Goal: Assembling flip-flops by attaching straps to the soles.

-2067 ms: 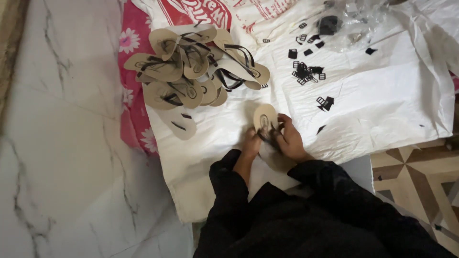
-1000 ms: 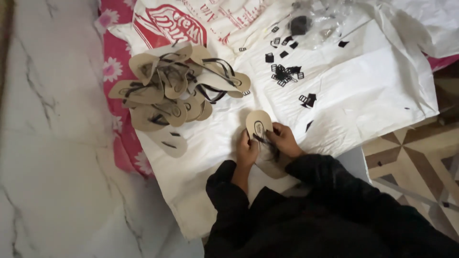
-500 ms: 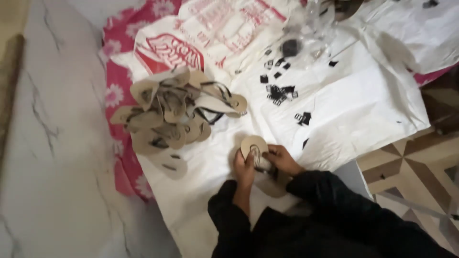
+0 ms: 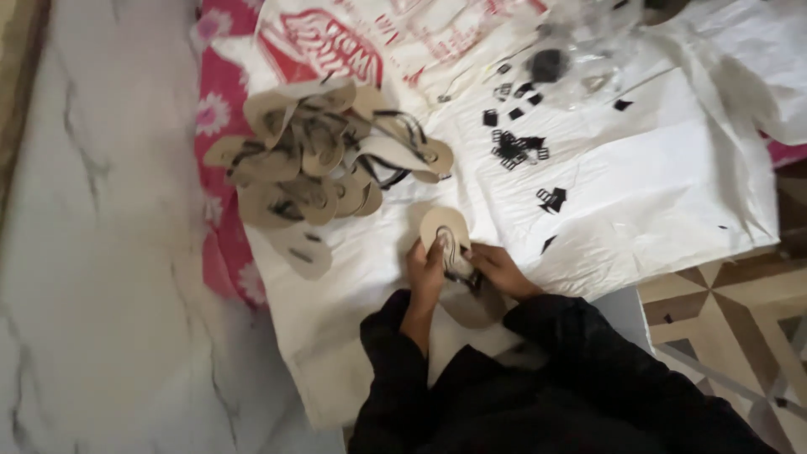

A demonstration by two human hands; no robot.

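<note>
The view is tilting since the earlier frames, so the hands and white sheet are sitting lower and nearer. The left hand and right hand are both closing on a beige sandal sole, which is rising just above the fingers. Its black strap is blurring at the grip. A sandal heap is lying up-left, black buckles up-right.

White red-printed sack, top centre
</note>
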